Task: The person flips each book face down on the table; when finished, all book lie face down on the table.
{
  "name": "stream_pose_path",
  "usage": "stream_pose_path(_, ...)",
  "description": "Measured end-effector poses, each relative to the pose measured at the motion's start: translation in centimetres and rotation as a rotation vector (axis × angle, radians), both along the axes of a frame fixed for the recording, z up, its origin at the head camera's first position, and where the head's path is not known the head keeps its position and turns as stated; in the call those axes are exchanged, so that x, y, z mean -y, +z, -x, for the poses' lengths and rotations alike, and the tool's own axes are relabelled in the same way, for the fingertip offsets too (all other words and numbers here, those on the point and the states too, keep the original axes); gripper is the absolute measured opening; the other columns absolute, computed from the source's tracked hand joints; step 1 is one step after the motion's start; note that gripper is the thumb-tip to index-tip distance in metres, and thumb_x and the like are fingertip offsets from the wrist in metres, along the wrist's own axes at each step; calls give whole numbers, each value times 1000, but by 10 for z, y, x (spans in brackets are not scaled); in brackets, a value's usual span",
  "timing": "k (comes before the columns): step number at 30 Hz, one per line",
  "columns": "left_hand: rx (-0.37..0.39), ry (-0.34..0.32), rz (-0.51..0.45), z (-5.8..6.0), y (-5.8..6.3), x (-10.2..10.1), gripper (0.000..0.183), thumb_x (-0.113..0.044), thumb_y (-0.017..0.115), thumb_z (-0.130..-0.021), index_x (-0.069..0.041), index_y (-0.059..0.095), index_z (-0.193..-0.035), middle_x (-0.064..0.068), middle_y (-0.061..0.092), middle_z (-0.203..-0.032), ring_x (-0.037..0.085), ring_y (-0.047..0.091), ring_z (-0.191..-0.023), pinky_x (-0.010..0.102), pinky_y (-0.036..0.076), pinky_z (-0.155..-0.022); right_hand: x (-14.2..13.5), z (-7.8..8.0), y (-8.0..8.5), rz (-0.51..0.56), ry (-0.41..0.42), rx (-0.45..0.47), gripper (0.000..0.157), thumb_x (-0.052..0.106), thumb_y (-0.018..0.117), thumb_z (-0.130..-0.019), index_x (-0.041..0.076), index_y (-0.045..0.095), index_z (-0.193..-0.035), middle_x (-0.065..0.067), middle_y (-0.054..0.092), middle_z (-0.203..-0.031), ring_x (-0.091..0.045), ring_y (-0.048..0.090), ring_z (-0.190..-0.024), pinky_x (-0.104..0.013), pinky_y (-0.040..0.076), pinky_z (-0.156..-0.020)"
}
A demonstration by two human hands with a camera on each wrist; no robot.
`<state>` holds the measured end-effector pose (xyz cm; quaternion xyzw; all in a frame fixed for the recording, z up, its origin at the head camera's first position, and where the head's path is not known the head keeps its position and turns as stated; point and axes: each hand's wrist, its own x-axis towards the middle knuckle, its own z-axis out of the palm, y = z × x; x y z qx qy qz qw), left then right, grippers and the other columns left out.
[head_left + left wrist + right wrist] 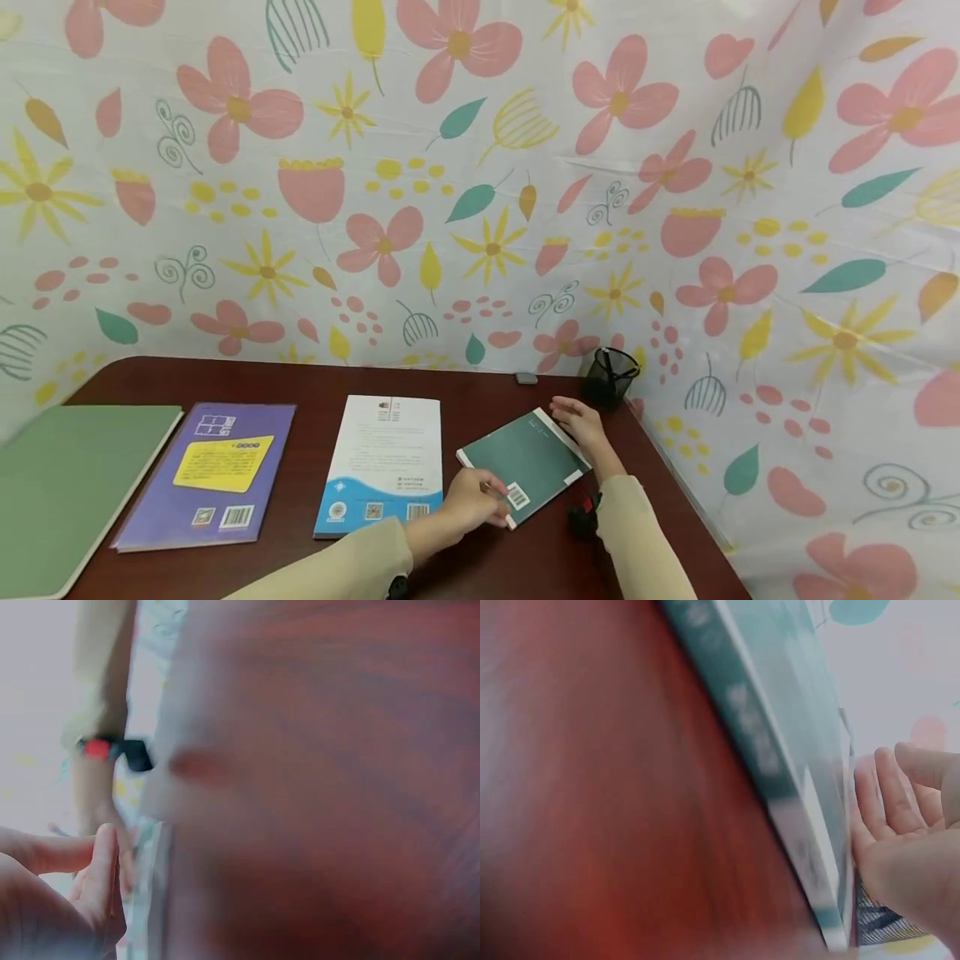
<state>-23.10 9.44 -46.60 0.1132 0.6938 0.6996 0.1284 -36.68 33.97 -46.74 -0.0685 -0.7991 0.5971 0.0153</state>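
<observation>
A dark green book (525,462) with a white barcode label lies turned at an angle on the right of the table. My left hand (474,500) is at its near left edge, fingers bent; in the left wrist view the hand (64,889) shows no book between thumb and fingers. Whether it touches the cover cannot be made out. At the far right corner is my right hand (583,427), its fingers loosely extended beside the book's edge. The right wrist view shows the spine of this book (754,739) close up and the relaxed right hand (907,832) beside it.
Left of the green book lie a white and blue book (386,454), a purple book (225,475) with a yellow panel, and a large light green book (67,492). A black mesh pen holder (611,379) and a small grey object (527,378) stand at the back.
</observation>
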Motion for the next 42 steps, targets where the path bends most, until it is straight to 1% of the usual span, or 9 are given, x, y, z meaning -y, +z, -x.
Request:
stream_pose_path(6,-81,96,35,24,14,22,23,8,67,-79,16,63,-99,15,63,-83,19,67,-62,32,62,-62,-21,-33,8,-125,-45,23,39,14,57,-98,-3,55,-133,-22,60,-133,-32,59,-120,-49,49,-103)
stream_pose_path(9,-65,161,92,38,14,32,22,7,66,-81,15,62,-101,18,63,-87,22,69,-65,33,62,-63,-31,-52,12,-180,-102,29,39,18,61,-96,-3,59,-128,-19,65,-125,-26,65,-107,-45,54,-95)
stream_pose_path(13,-12,189,139,49,11,38,22,6,65,-83,14,61,-103,22,64,-90,21,69,-66,31,62,-64,-39,-73,14,-156,-141,63,42,22,66,-93,-4,59,-126,-11,68,-117,-16,65,-98,-39,57,-88)
stream_pose_path(17,-27,203,174,51,9,37,22,9,64,-82,14,61,-103,24,62,-94,20,69,-67,29,61,-62,-40,-81,10,-99,-130,85,45,20,66,-93,-5,57,-129,-5,70,-111,-10,66,-93,-34,58,-83)
stream_pose_path(22,-83,199,235,51,5,31,22,13,63,-78,14,62,-101,26,61,-96,16,67,-59,25,59,-57,-39,-83,3,-87,-131,95,41,14,65,-93,-6,57,-128,-4,73,-104,-7,64,-84,-26,58,-76)
stream_pose_path(27,-157,218,317,50,0,23,22,13,58,-75,11,62,-97,20,63,-81,8,56,-49,20,51,-48,-40,-84,2,-105,-140,102,39,10,65,-92,-8,58,-126,-12,72,-106,-6,63,-79,-23,58,-71)
stream_pose_path(30,-168,215,328,49,-2,22,26,12,56,-73,12,59,-99,17,60,-78,8,53,-49,21,48,-46,-38,-80,2,-125,-130,108,38,8,64,-91,-9,58,-125,-16,69,-108,-5,63,-78,-23,58,-70)
stream_pose_path(36,-58,154,275,41,1,20,33,11,57,-76,14,51,-108,20,59,-81,10,59,-50,26,57,-52,-36,-67,5,-132,-103,147,39,5,65,-90,-10,57,-125,-9,66,-97,-6,60,-74,-20,57,-66)
stream_pose_path(42,25,108,209,31,4,20,27,18,61,-74,14,53,-99,22,61,-76,12,62,-48,29,59,-53,-27,-45,2,-114,-104,132,38,5,63,-90,-8,57,-126,-7,63,-99,-7,56,-71,-18,54,-64)
